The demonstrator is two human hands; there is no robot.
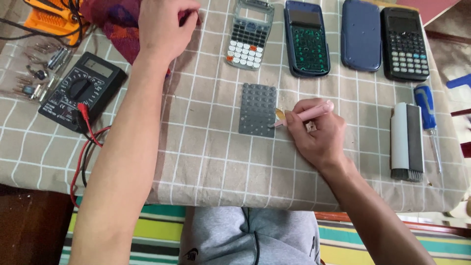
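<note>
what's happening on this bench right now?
A person sits at a cloth-covered table with calculators taken apart. The right hand holds a pink tool, its tip at the edge of a grey rubber keypad membrane. The left hand reaches to the far side, resting on a red patterned cloth. A calculator front shell, an opened calculator body and a digital multimeter lie about.

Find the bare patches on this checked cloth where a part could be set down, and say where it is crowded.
Bare cloth lies along the near edge between the left forearm and right hand, also between that hand and the brush block. The far edge, with the calculators, and the multimeter corner are crowded.
</note>
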